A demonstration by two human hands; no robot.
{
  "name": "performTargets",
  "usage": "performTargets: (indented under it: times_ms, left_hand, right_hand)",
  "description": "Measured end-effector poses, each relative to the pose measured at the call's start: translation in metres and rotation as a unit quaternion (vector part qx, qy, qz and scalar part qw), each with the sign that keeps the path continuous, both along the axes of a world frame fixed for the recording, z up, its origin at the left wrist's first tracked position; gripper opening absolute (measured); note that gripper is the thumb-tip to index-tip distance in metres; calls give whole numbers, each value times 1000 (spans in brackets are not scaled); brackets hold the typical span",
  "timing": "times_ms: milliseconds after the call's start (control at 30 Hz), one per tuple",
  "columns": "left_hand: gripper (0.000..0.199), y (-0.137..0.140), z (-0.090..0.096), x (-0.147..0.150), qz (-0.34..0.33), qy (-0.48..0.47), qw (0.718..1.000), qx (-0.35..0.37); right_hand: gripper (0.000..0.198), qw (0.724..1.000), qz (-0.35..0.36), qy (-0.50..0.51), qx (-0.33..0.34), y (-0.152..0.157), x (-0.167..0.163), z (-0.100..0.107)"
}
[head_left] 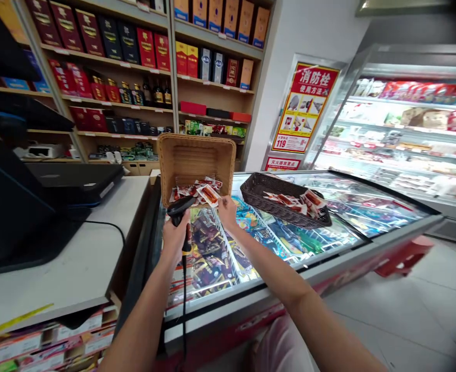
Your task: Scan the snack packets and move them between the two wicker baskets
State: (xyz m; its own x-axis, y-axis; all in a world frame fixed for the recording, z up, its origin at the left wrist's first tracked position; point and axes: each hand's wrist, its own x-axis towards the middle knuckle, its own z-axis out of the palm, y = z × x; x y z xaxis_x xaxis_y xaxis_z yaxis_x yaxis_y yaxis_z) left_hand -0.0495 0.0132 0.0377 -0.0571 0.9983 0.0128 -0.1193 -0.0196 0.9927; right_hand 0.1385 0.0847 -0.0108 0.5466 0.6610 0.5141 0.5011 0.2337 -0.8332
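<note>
My left hand (174, 235) is wrapped round the handle of a black barcode scanner (180, 206), whose cable hangs down in front of the freezer. Between the fingertips of my right hand (226, 211) is a small sealed snack packet (209, 196) with reddish-brown contents, held close by the scanner's head. Just behind both hands a tan wicker basket (197, 155) leans with its opening towards me, more such packets (183, 191) lying along its lower side. To the right, a dark brown woven basket (264, 199) holds several similar packets (313, 201).
Both baskets rest on a glass-topped chest freezer (328, 243) full of packaged goods. On the left, a white counter (84, 258) carries dark checkout equipment (14, 206). Shelves of boxed bottles (92, 31) stand behind. A red stool (406, 256) is on the floor at right, before a lit refrigerated display (402, 129).
</note>
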Motion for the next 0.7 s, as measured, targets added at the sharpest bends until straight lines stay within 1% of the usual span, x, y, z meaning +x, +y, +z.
performTargets:
  times_ms: [67, 133, 200, 267, 333, 567, 700]
  left_hand:
    - [52, -5, 0, 5, -50, 16, 999, -2]
    - [50, -11, 2, 10, -96, 61, 993, 21]
    - [48, -17, 4, 13, -135, 123, 982, 56]
    - [47, -22, 6, 15, -157, 181, 967, 87]
    - [45, -26, 8, 16, -157, 215, 958, 108]
    - [47, -26, 9, 15, -142, 232, 958, 96]
    - [44, -24, 5, 15, -137, 257, 950, 111]
  right_hand:
    - [25, 1000, 14, -18, 18, -30, 26, -10]
    - [26, 999, 4, -25, 24, -52, 44, -17]
    - [28, 999, -32, -11, 27, -63, 54, -21]
    - [28, 997, -72, 14, 29, -66, 58, -21]
    - [28, 994, -96, 34, 35, -67, 58, -20]
    - [30, 993, -85, 38, 67, -69, 58, -13]
    - [30, 994, -87, 32, 64, -70, 59, -12]
